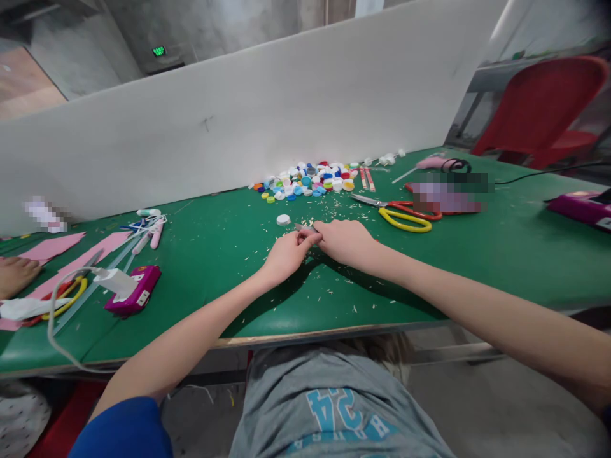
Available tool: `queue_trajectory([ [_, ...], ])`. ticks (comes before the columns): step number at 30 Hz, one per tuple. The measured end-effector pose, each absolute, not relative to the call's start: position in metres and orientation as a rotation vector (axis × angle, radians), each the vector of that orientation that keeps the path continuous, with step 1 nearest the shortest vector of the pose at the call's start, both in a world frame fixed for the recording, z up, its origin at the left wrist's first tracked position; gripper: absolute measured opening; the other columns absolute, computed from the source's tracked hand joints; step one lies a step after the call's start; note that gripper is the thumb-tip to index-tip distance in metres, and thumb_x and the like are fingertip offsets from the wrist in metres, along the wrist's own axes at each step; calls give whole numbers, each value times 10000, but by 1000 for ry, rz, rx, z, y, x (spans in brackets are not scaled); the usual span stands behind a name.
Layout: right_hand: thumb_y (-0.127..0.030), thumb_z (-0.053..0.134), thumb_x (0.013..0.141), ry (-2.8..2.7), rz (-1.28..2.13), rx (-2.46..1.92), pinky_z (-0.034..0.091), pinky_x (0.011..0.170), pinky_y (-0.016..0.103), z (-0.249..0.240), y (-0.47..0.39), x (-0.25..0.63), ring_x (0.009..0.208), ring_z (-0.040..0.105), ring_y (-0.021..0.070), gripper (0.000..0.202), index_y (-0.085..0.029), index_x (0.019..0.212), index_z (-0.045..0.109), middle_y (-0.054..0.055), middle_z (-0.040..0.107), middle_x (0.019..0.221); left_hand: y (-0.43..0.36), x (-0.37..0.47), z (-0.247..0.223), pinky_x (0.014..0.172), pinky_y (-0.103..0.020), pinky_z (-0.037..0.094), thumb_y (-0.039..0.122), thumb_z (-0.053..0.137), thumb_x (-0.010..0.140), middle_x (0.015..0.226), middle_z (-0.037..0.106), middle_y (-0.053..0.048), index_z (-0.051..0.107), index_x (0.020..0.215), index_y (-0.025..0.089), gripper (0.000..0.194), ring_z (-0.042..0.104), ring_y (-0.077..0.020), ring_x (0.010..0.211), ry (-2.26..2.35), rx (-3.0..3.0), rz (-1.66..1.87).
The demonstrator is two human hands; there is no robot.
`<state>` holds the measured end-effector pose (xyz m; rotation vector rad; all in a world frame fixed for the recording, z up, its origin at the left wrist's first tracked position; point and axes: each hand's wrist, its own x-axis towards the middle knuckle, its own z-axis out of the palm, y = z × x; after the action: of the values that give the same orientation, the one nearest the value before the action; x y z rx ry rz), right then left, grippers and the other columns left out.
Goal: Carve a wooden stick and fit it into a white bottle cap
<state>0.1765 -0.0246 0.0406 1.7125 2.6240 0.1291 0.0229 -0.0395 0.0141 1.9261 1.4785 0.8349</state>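
Note:
Above the green table my left hand (285, 256) and my right hand (347, 242) meet, fingertips together. My right hand is closed, and a small grey blade (306, 228) sticks out by its fingers; its handle is hidden. The left fingers are pinched at the same spot, on something too small and covered to name. Pale thin shavings (329, 300) lie scattered around and under both hands. Just beyond the left hand sits a white bottle cap (283, 219).
Colourful bottle caps (305, 181) are heaped by the white partition (238, 121). To the right are scissors (405, 216) with red and yellow handles and a pink glue gun (436, 163). On the left are a purple power strip (133, 291), pink paper (81, 261) and another person's hand (18, 275).

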Motion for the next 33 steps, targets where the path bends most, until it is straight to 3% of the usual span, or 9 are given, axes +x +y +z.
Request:
queue_trajectory([
  [11,-322,321,954,2583,130,1793,420,698,333,43,-28,174,932,690,283,369,-178,1124,616,168,723,991,-38,24,11,721,-284,378,578,444,902,728,622,-18,673,853,161,478,513,-149,680,1500,1955,846],
  [25,-360,296,977,2558,65,1861,437,720,358,45,-33,171,963,689,317,401,-171,1135,612,174,724,1000,-42,25,15,648,-277,312,608,413,904,638,531,1,618,778,165,504,455,-141,626,1546,1958,830],
  [33,-365,312,986,2536,114,1886,436,743,345,47,-37,166,957,688,292,395,-153,1176,586,184,723,1004,-40,25,12,624,-275,276,621,425,897,604,500,9,538,680,170,514,404,-125,599,1561,1963,865],
])
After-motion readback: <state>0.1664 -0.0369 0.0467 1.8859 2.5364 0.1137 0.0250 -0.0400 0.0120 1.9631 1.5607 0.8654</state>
